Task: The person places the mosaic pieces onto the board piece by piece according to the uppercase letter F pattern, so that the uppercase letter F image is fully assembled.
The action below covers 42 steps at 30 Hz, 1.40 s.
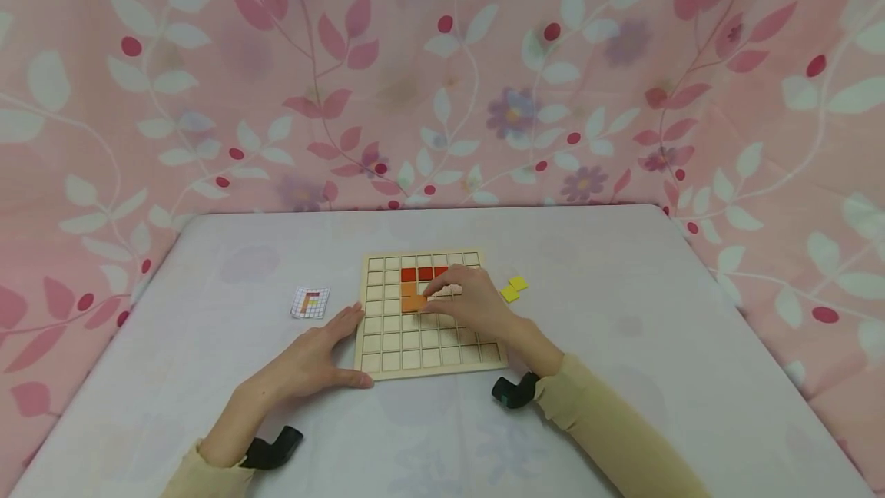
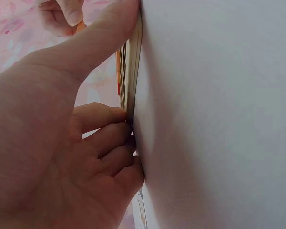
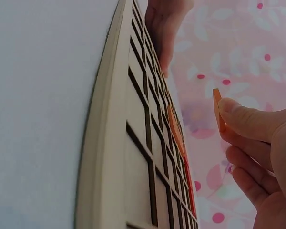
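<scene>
My right hand [image 1: 472,303] pinches an orange square tile [image 3: 218,109] between thumb and fingertips, raised above a wooden grid board [image 1: 391,361]. In the head view, the held tile overlaps the orange squares lying in the board's upper middle. Red tiles [image 1: 409,274] form a row just behind those orange squares; the right fingers partly cover the row's right end. Along the board's left side rests my left hand [image 1: 314,356], its fingers touching the edge and its thumb at the near left corner. It holds no tile.
A small printed card [image 1: 309,303] with a coloured grid pattern lies left of the board. Two yellow tiles, one farther back [image 1: 518,283], lie on the white tabletop [image 1: 622,329] to the right. A floral curtain [image 1: 442,98] hangs behind the table.
</scene>
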{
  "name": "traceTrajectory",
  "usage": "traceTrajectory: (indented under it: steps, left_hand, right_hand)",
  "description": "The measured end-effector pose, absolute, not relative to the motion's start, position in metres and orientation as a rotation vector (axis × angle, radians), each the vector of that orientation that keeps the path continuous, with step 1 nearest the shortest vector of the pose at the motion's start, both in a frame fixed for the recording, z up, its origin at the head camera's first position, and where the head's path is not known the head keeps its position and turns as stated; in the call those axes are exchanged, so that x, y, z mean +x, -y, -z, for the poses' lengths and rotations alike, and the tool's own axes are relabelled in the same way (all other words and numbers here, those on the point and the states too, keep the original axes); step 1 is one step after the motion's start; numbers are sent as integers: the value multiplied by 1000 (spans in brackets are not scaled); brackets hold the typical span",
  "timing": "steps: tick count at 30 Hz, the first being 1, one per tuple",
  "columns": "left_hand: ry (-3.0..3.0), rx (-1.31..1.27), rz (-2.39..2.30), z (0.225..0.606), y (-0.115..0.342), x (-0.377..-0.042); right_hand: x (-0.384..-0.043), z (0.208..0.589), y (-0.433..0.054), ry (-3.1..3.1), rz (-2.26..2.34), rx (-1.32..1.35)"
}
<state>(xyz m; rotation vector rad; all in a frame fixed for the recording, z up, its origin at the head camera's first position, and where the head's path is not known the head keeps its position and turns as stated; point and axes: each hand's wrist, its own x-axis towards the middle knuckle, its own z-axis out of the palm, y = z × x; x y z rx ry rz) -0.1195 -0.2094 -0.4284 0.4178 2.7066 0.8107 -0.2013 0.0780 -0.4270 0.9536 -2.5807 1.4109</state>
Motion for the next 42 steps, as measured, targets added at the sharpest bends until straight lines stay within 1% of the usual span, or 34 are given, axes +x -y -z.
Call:
traceTrajectory:
  steps: [5, 17, 28, 42]
  left_hand:
    - [-2709, 432, -803, 430, 209, -120]
    - [-2719, 431, -796, 427, 209, -119]
    - [-2711, 416, -799, 428, 210, -119]
    - [-2717, 424, -806, 430, 210, -119]
  right_hand:
    - [-198, 433, -68, 2650, -1404, 891]
    - [-197, 451, -63, 2680, -1327, 894]
    - [-197, 457, -64, 2553, -1231, 1102]
    - [-199, 460, -65, 2533, -1161, 1148]
